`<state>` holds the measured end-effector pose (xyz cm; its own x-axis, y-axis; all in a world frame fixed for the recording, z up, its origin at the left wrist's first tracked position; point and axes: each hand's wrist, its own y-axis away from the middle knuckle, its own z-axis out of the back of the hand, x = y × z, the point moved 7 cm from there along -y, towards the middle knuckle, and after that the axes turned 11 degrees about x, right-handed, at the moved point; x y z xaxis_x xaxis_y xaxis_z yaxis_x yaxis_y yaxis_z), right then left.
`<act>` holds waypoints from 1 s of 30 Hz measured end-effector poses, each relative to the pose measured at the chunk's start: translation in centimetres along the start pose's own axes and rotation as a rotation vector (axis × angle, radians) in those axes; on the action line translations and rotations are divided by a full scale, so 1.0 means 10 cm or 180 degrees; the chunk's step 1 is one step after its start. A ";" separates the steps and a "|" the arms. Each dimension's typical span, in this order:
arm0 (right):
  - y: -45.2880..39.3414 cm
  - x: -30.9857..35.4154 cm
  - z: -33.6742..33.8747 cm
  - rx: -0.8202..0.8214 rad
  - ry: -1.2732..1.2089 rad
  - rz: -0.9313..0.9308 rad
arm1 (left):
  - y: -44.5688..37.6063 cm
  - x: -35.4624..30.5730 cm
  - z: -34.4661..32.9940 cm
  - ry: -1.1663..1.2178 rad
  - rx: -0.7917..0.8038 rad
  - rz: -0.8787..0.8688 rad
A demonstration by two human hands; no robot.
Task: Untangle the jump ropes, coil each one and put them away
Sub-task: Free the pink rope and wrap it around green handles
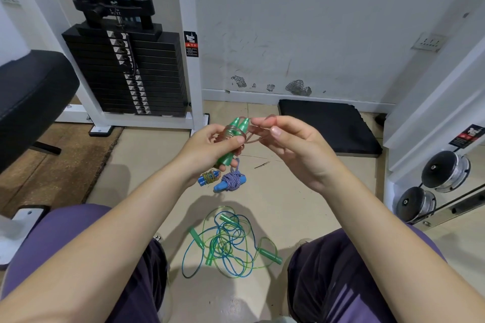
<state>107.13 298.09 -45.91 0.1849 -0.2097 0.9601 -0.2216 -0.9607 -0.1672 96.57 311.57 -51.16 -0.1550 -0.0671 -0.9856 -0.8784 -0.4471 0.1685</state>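
Note:
My left hand (210,148) grips two green handles (235,136) held side by side, with a clear pinkish rope (231,131) wound around them. My right hand (286,141) pinches the loose loop of that rope beside the handle tips. On the floor below lie two coiled ropes: one with blue handles and a gold-green cord (208,178), and one with blue handles and a purple braided cord (231,182). Nearer my knees sits a tangle of blue and green ropes with green handles (231,242).
A white weight-stack machine (126,71) stands at the left with a black padded seat (31,92). A black mat (330,128) lies against the wall. Dumbbells (430,186) sit on a rack at the right. My knees frame the tangle.

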 end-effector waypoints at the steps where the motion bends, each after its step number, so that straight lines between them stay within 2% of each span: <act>1: 0.00 0.00 -0.01 0.0055 -0.0062 -0.0011 | 0.00 -0.01 -0.01 0.0003 0.0030 -0.0027; 5: 0.00 -0.02 0.01 0.0009 0.0059 -0.0112 | 0.01 -0.01 -0.07 -0.0172 0.0117 -0.0030; 10: 0.02 0.03 0.15 -0.0698 -0.0235 -0.0092 | 0.00 -0.06 0.04 0.0228 -0.0083 -0.0281; 14: 0.04 -0.02 0.17 -0.0839 -0.0465 -0.0324 | 0.01 -0.08 0.03 0.0412 -0.0105 -0.0408; 19: 0.03 0.04 0.23 -0.0854 -0.0860 -0.0078 | 0.02 -0.10 -0.01 0.0608 0.0001 -0.0394; 21: 0.03 0.02 0.23 -0.0745 -0.0575 -0.0236 | 0.00 -0.10 0.02 0.0663 -0.0031 -0.0390; 26: 0.04 -0.16 0.25 -0.0543 0.1479 -0.1244 | 0.00 -0.10 0.13 0.0804 -0.0113 -0.0355; 28: 0.05 -0.16 0.24 -0.0531 0.1775 -0.1254 | 0.01 -0.11 0.13 0.0842 -0.0099 -0.0377; 30: 0.06 -0.14 0.23 -0.0546 0.1710 -0.1160 | 0.01 -0.13 0.15 0.0970 -0.0094 -0.0424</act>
<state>108.99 297.43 -47.90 -0.2158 0.2848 0.9340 -0.3925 -0.9011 0.1841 96.00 312.94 -49.83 0.1065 -0.2680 -0.9575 -0.8678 -0.4951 0.0421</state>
